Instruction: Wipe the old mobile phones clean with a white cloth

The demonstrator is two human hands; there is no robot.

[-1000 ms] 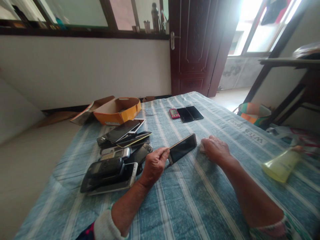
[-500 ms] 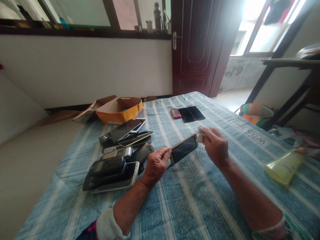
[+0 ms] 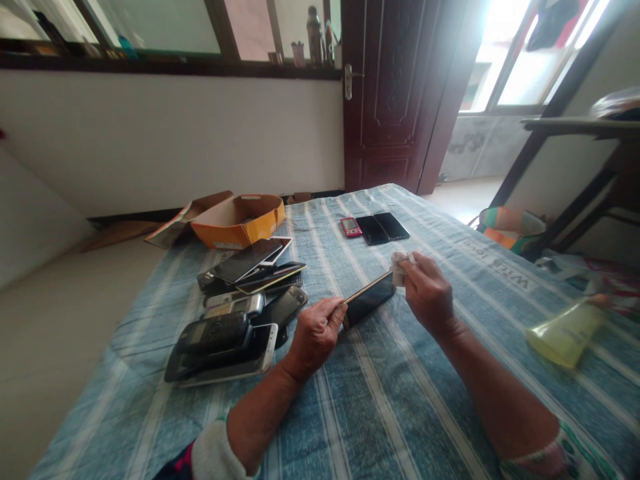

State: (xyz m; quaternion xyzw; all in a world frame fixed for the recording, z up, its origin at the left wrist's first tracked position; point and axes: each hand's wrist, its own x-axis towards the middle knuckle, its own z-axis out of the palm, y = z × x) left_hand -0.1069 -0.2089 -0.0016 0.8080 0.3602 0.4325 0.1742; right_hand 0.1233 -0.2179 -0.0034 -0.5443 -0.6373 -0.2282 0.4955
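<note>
My left hand (image 3: 314, 332) pinches the near end of a gold-edged smartphone (image 3: 369, 299), which is tilted almost on edge above the blue striped cloth (image 3: 380, 400). My right hand (image 3: 428, 292) is closed on a small white wad (image 3: 399, 263) and presses it against the phone's far end. A heap of several phones (image 3: 235, 307) lies just left of my left hand.
Three phones (image 3: 375, 227), one pink and two black, lie in a row at the far middle. An orange cardboard box (image 3: 239, 219) stands at the back left corner. A pale yellow spray bottle (image 3: 567, 332) lies at the right. Beyond are a dark door and a wooden table frame.
My right hand rose from the cloth with the white wad and came to the phone's far end. The phone turned from lying flat-faced to nearly on edge.
</note>
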